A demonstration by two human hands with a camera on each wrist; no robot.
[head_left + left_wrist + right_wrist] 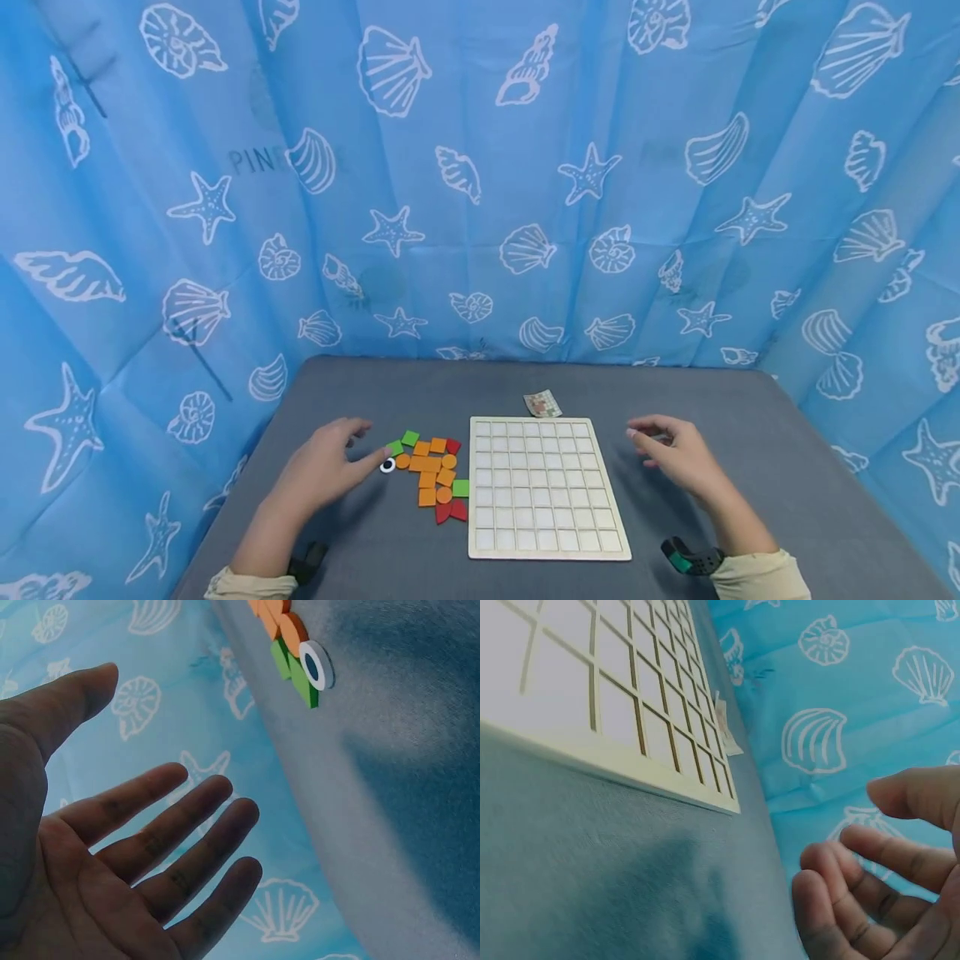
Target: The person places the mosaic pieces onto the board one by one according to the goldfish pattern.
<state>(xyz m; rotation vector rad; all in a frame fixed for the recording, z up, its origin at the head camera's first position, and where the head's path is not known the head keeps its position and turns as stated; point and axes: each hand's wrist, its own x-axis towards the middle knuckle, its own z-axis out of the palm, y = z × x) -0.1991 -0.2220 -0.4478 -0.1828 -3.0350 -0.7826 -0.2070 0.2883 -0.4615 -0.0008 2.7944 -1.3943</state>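
My left hand [327, 463] hovers above the table, left of a cluster of flat coloured tiles, its fingers spread and holding nothing. Orange squares [425, 463], green tiles [410, 437], red pieces [457, 509] and a white ring with a dark centre [387, 465] make up the cluster. Right beside it lies a wooden grid board [545, 487] with bare square cells. On the board's other side my right hand [675, 450] hangs in the air, fingers loosely bent and nothing in them. In the left wrist view, the ring tile [316, 666] lies beyond my fingertips.
A small printed card [542, 403] lies just behind the board. The grey table [390, 383] is backed by a blue shell-patterned curtain [480, 208], which also hangs along both sides. Dark bands [692, 557] are worn on both wrists.
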